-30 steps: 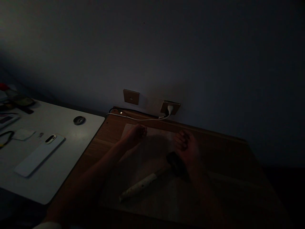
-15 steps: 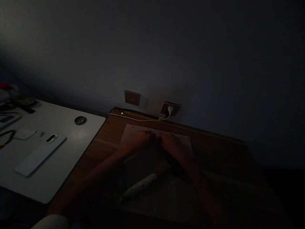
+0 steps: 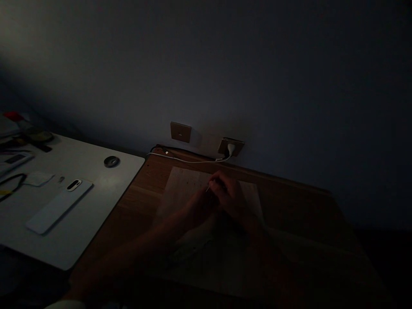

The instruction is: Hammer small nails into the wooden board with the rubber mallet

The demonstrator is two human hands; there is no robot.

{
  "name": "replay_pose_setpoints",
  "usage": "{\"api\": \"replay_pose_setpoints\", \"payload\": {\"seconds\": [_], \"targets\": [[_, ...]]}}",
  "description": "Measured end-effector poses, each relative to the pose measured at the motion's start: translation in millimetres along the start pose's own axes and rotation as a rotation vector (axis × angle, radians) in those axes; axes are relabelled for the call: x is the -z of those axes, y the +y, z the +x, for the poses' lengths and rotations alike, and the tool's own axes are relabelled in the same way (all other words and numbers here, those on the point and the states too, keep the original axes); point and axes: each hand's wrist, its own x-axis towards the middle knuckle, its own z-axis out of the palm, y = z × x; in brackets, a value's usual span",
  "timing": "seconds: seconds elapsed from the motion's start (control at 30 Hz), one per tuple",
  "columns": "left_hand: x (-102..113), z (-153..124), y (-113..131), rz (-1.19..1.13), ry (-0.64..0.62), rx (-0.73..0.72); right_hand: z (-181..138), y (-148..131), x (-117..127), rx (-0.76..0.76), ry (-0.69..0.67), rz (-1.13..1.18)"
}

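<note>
The scene is very dark. My right hand (image 3: 229, 194) is pinched on a thin pale pin-like thing (image 3: 208, 188), perhaps a nail, over a pale sheet or board (image 3: 180, 184) on the wooden table (image 3: 135, 201). My left hand (image 3: 201, 206) rests close beside the right, fingers curled; what it holds is hidden. A hammer with a light handle (image 3: 189, 249) lies on the sheet under my forearms, its dark head hidden.
A white desk (image 3: 96, 184) adjoins on the left with a phone (image 3: 59, 206), a small round object (image 3: 111, 161), cables and clutter. On the wall sit two socket plates (image 3: 180, 131), one with a white plug (image 3: 230, 148) and cable.
My hands came together from apart. The right hand moved left and now pinches a thin pin-like thing; the left hand drew back beside it.
</note>
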Motion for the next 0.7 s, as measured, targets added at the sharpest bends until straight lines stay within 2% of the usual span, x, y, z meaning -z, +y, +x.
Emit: {"api": "replay_pose_setpoints", "payload": {"seconds": [0.1, 0.23, 0.33, 0.4, 0.53, 0.7], "targets": [[-6.8, -22.0, -6.9, -0.369, 0.018, 0.093, -5.6, -9.6, -8.5, 0.007, -0.056, 0.095], [-3.9, -32.6, -15.3, -0.507, 0.088, 0.126, -16.3, -15.2, -7.4, -0.065, -0.202, 0.259], [0.6, -32.5, -16.7, -0.571, 0.139, 0.119, -26.1, -18.3, -3.4, -0.092, -0.286, 0.292], [2.8, -31.1, -13.0, -0.548, 0.153, 0.107, -33.7, -18.7, 0.4, -0.070, -0.250, 0.294], [4.1, -31.6, -4.5, -0.420, 0.183, 0.131, -52.0, -11.2, 13.7, -0.039, -0.074, 0.269], [14.7, -43.4, -4.5, -0.195, 0.147, 0.249, -78.1, 8.4, 28.7, -0.208, 0.130, 0.221]]}}
